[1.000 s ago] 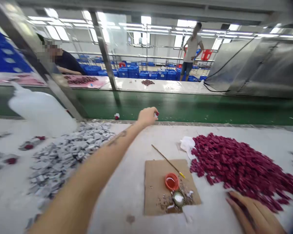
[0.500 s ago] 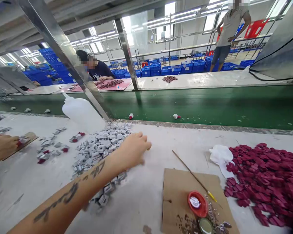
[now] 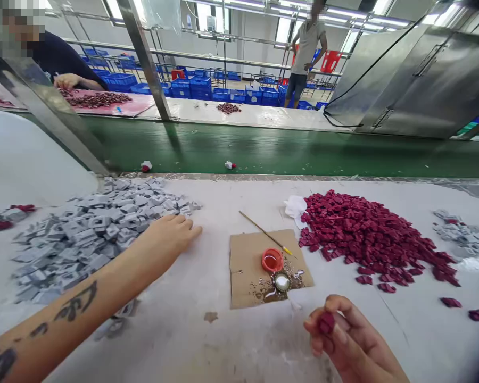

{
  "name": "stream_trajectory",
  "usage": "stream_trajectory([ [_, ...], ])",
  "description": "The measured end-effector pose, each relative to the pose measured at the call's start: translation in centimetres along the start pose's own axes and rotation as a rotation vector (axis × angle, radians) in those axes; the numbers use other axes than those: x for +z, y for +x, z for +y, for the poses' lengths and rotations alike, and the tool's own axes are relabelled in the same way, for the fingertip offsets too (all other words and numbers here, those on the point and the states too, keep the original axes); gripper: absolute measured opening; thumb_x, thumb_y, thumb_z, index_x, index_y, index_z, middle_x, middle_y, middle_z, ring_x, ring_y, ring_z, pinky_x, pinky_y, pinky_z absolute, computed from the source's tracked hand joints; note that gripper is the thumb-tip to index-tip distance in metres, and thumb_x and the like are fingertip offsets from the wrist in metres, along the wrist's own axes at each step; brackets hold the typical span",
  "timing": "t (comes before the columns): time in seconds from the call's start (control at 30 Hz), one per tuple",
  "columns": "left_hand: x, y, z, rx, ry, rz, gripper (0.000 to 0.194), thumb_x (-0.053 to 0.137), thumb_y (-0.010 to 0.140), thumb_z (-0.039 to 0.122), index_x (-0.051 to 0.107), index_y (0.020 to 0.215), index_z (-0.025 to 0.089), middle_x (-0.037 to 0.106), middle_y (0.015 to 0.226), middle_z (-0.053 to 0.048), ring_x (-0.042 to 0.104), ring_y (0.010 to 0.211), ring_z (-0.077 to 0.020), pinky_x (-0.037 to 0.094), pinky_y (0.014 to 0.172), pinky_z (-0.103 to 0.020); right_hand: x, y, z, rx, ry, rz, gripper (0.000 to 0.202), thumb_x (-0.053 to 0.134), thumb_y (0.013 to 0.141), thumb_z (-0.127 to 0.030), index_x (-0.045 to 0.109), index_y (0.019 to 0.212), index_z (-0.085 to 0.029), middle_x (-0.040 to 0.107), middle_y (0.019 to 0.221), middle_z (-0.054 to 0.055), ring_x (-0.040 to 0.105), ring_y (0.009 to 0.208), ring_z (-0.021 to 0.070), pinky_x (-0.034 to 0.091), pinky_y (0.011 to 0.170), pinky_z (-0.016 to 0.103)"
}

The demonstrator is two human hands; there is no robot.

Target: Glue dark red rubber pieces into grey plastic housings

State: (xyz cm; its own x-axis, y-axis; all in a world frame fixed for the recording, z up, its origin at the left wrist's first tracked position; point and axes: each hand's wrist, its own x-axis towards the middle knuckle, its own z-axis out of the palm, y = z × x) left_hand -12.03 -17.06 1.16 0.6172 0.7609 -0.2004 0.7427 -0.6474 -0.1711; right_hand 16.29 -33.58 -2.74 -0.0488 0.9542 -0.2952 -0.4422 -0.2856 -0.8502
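My left hand (image 3: 173,234) is palm down at the right edge of a heap of small light-grey blocky pieces (image 3: 91,223). Its fingers are bent and slightly apart; whatever lies under the palm is hidden. In my right hand (image 3: 351,340), low at the front right, a small dark-red piece (image 3: 326,322) is pinched between thumb and fingers. Beyond that hand spreads a large heap of dark-red pieces (image 3: 359,231). Between my hands lies a cardboard sheet (image 3: 243,255) bearing a red cup (image 3: 272,260), a small round container (image 3: 281,282) and a thin brush (image 3: 265,232).
A green conveyor belt (image 3: 303,151) crosses behind the table, carrying two grey-and-red pieces. A metal post (image 3: 64,106) and a white bottle (image 3: 32,154) stand at left. More grey pieces (image 3: 459,234) lie at far right. One person (image 3: 72,64) works across the belt; another stands behind.
The view has swung right, bringing my right hand with the dark-red piece into sight. My left hand now rests lower at the grey heap's edge. Another person's hand at far left has left the view.
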Motion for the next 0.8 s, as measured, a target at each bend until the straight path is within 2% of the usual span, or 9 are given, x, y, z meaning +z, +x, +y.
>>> stream_trajectory([
  [0.07,-0.2,0.2,-0.3,0.002,-0.049,0.023,0.043,0.052,0.059,-0.018,0.066,0.088,0.010,0.069,0.086,-0.015,0.065,0.085,-0.0326,0.047,0.075,-0.041,-0.2,-0.5,0.4,-0.033,-0.057,-0.038,0.017,0.066,0.085,-0.038,0.064,0.098,-0.027,0.070,0.087,0.006,0.066,0.071,0.0144,0.055,0.069,0.026],
  [0.17,-0.8,0.0,-0.4,-0.029,-0.202,0.106,0.037,0.051,0.071,-0.012,0.065,0.095,0.013,0.069,0.096,-0.014,0.064,0.091,-0.0287,0.047,0.080,-0.039,-0.8,-1.1,1.0,-0.092,-0.124,-0.075,0.015,0.060,0.089,-0.034,0.065,0.102,-0.029,0.071,0.090,0.005,0.067,0.074,0.0122,0.055,0.072,0.021],
  [0.27,-1.1,-1.8,0.8,-0.090,-0.411,0.227,0.027,0.044,0.093,0.013,0.058,0.116,0.019,0.065,0.115,-0.010,0.064,0.100,-0.0214,0.050,0.084,-0.033,-1.7,-1.1,1.2,-0.173,-0.183,-0.107,0.016,0.057,0.091,-0.031,0.066,0.104,-0.033,0.073,0.091,0.003,0.068,0.076,0.0113,0.056,0.073,0.017],
  [0.3,-1.0,-2.7,1.7,-0.122,-0.573,0.263,0.027,0.040,0.097,0.022,0.056,0.119,0.020,0.065,0.117,-0.009,0.065,0.100,-0.0192,0.051,0.083,-0.030,-2.0,-0.9,1.2,-0.209,-0.207,-0.095,0.017,0.057,0.090,-0.031,0.067,0.104,-0.034,0.073,0.091,0.003,0.069,0.076,0.0120,0.056,0.072,0.018],
  [0.37,-0.2,-4.8,4.1,-0.200,-1.130,0.300,0.030,0.041,0.098,0.035,0.056,0.119,0.020,0.069,0.113,-0.007,0.068,0.097,-0.0162,0.053,0.082,-0.026,-2.4,-0.6,1.2,-0.279,-0.265,-0.020,0.015,0.062,0.087,-0.031,0.069,0.101,-0.033,0.074,0.089,0.003,0.070,0.074,0.0141,0.058,0.070,0.019],
  [0.43,0.8,-6.7,6.9,-0.280,-1.821,0.261,0.029,0.051,0.093,0.041,0.061,0.113,0.021,0.073,0.102,-0.005,0.070,0.093,-0.0151,0.053,0.083,-0.024,-2.4,-0.2,1.1,-0.335,-0.331,0.098,0.013,0.068,0.082,-0.033,0.071,0.095,-0.031,0.074,0.086,0.004,0.071,0.070,0.0157,0.058,0.066,0.018],
  [0.5,1.6,-8.3,9.5,-0.328,-2.272,0.179,0.030,0.065,0.086,0.042,0.066,0.108,0.023,0.075,0.093,-0.002,0.071,0.090,-0.0134,0.052,0.083,-0.021,-2.1,0.2,0.9,-0.366,-0.398,0.205,0.015,0.072,0.078,-0.036,0.072,0.091,-0.029,0.074,0.083,0.003,0.071,0.069,0.0160,0.058,0.065,0.017],
  [0.63,1.9,-9.7,12.7,-0.410,-2.609,0.132,0.028,0.082,0.069,0.034,0.073,0.093,0.023,0.075,0.087,0.002,0.071,0.080,-0.0108,0.052,0.074,-0.017,-1.2,0.7,0.5,-0.412,-0.573,0.280,0.022,0.070,0.080,-0.039,0.069,0.100,-0.031,0.071,0.077,0.000,0.068,0.068,0.0116,0.056,0.066,0.013],
  [0.8,2.2,-9.8,14.7,-0.438,-2.925,0.034,0.018,0.084,0.067,0.025,0.075,0.083,0.025,0.076,0.087,0.002,0.072,0.071,-0.0099,0.052,0.065,-0.016,-0.4,0.9,-0.1,-0.504,-0.858,0.125,0.018,0.061,0.088,-0.036,0.069,0.103,-0.033,0.070,0.075,-0.002,0.068,0.069,0.0085,0.054,0.067,0.008],
])
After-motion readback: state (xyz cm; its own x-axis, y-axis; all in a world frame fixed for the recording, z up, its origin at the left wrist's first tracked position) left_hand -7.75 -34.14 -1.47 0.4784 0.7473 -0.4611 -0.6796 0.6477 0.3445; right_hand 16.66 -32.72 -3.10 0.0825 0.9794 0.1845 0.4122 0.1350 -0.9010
